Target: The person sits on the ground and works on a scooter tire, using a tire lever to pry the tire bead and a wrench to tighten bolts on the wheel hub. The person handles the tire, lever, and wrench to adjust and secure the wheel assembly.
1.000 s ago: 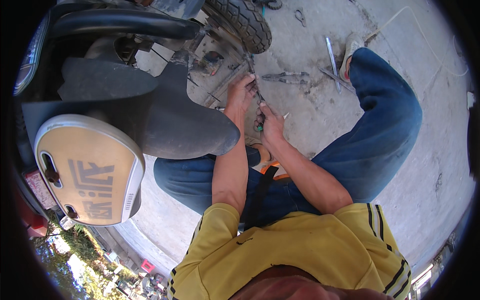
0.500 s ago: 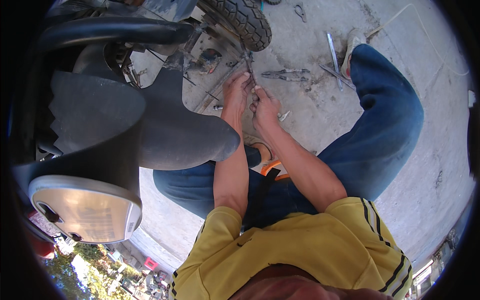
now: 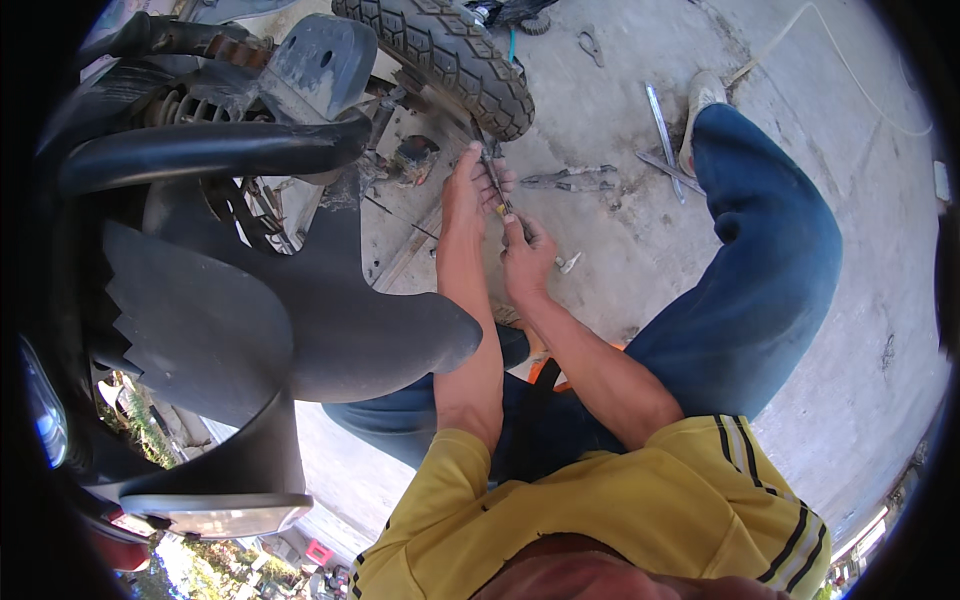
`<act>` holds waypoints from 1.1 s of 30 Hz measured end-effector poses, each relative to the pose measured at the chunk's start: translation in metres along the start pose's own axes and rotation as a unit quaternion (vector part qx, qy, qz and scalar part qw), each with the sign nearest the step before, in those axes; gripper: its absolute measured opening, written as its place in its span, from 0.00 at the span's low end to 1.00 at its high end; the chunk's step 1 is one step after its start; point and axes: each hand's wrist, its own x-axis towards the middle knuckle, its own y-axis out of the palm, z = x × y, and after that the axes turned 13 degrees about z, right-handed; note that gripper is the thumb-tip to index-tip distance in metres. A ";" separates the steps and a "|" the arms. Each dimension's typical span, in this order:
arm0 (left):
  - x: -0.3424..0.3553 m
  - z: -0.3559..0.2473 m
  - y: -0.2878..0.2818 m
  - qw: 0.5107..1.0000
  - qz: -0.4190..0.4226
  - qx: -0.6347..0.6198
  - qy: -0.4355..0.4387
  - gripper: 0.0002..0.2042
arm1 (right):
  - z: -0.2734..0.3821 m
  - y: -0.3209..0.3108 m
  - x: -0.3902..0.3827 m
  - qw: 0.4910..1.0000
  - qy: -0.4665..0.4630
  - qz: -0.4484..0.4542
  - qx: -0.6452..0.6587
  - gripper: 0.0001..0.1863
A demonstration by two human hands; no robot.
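A thin dark rod or cable (image 3: 494, 178) slopes down toward me from beside the treaded tyre (image 3: 440, 55). My left hand (image 3: 466, 192) is curled loosely around its upper part, thumb on the near side and fingers behind. Closer to me, my right hand (image 3: 528, 258) pinches the rod's lower end between thumb and fingers. A small yellowish spot shows just above the right fingertips. The rod's upper end runs in beside the wheel, and how it joins there is hidden.
Pliers (image 3: 570, 179) lie right of my hands, with long metal bars (image 3: 662, 135) farther right by my shoe (image 3: 706, 92). Another small tool (image 3: 591, 47) lies at the back. Dark motorcycle bodywork (image 3: 300, 260) crowds my left side. A pale hose (image 3: 850, 75) curves across the concrete.
My right hand has moved toward me, farther from my left, and more of the rod shows between them. The left hand's fingers have loosened. The view has shifted, showing more of the tyre.
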 end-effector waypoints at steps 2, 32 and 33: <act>0.001 -0.003 -0.003 0.999 0.023 -0.026 -0.015 0.31 | -0.003 -0.001 0.000 1.000 -0.011 -0.005 -0.009 0.12; -0.016 -0.014 -0.020 0.992 0.129 -0.003 -0.013 0.12 | 0.082 0.056 0.031 0.933 0.025 -0.102 0.343 0.26; -0.015 -0.013 -0.015 0.993 0.119 -0.004 -0.004 0.11 | 0.082 0.056 0.031 0.955 -0.052 -0.085 0.281 0.26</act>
